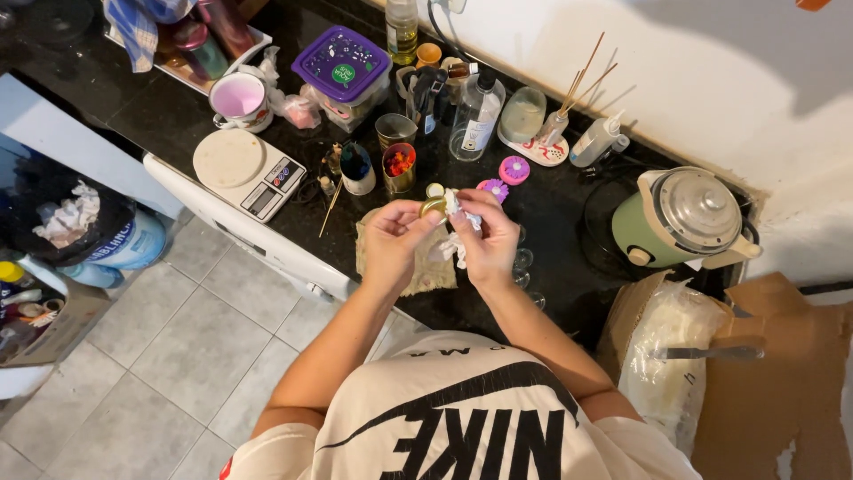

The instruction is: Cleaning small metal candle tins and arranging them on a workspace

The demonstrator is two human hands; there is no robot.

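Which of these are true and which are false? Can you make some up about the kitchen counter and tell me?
1. The left hand holds a small gold tin. True.
2. The right hand holds a knife. False: it holds a crumpled white tissue.
3. The kitchen scale has a bowl on it. False: its round plate is bare.
4. A green rice cooker sits on the counter. True.
5. The purple lid covers a plastic box. True.

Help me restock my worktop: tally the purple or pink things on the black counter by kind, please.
Purple-lidded container: 1
Pink-filled mug: 1
Small round pink and purple pieces beside the hands: 2
Total: 4
Not counted: the small gold tin in the left hand and the white tissue in the right hand.
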